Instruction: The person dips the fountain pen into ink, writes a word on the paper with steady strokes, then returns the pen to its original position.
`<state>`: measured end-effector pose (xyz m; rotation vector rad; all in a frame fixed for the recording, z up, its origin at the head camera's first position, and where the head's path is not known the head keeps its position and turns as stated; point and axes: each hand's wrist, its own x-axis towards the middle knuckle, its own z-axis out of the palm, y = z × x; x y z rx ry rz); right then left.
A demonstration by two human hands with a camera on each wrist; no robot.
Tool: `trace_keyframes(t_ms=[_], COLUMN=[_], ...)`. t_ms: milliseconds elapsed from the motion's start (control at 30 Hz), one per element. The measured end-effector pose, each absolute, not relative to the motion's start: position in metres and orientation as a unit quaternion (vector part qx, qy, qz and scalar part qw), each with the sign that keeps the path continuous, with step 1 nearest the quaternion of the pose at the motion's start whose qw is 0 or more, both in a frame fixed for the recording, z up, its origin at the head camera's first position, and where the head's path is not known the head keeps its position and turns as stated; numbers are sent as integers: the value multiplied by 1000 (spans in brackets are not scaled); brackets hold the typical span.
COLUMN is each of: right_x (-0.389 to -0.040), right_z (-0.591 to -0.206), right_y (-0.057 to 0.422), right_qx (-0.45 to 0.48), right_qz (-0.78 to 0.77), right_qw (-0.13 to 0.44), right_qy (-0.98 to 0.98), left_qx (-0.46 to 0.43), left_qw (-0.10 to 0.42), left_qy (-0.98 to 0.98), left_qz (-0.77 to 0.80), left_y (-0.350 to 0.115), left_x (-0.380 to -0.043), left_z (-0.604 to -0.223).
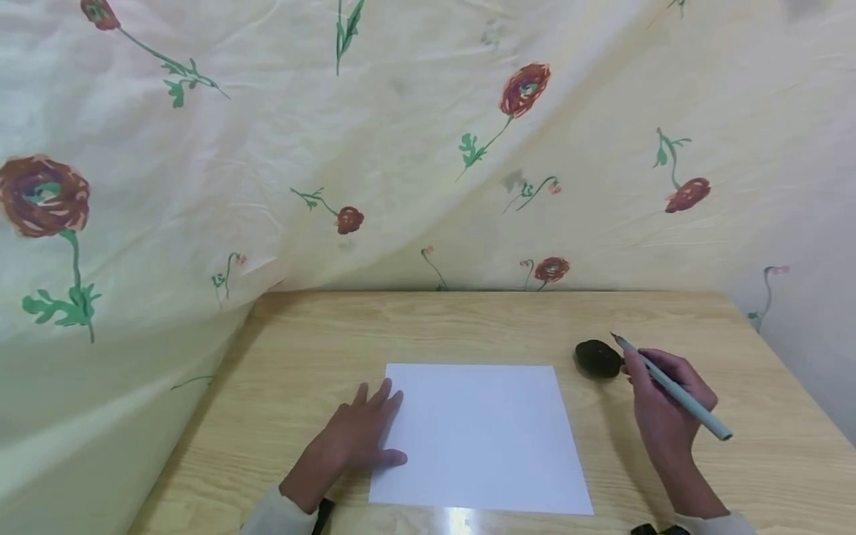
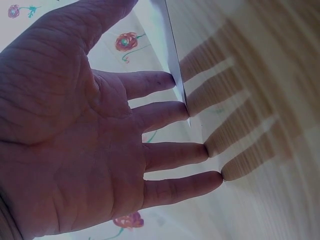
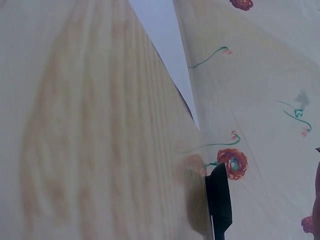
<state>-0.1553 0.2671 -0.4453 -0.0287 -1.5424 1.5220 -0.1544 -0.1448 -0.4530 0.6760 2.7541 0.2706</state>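
A blank white sheet of paper (image 1: 478, 438) lies on the wooden table. On its left edge rests my left hand (image 1: 361, 431), fingers spread and thumb over the sheet. The left wrist view shows the straight fingertips (image 2: 214, 181) touching the tabletop and the paper's edge. Right of the sheet, my right hand (image 1: 669, 401) grips a grey-blue pen (image 1: 689, 401) with a dark pointed tip aimed up and away. Just left of that hand is a black rounded object (image 1: 597, 359) with a thin stem; its kind is unclear. Only a sliver of the right hand enters the right wrist view.
The light wooden table (image 1: 321, 327) ends at the back against a cream cloth (image 1: 401, 134) printed with red flowers. That cloth also hangs along the left and right sides. Dark straps show at both wrists.
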Motion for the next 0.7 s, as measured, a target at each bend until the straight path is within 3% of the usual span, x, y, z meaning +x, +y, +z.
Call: trace_keyframes(t_ms=[200,500,700], right_x=[-153,-153,-151], right_z=[-444,-445,-444], right_y=[266,266,267], right_qx=[-64,-33,-17], right_qz=[573,537,559], right_qw=[443,454,412], right_qy=[-687,-710,-719], left_qx=[237,240,244], left_qw=[141,139,137], left_qy=[957,956,956], left_qz=[88,91,90], left_y=[-145,-147,-146], left_x=[-153,-154,-153], left_z=[-453,-453,-451])
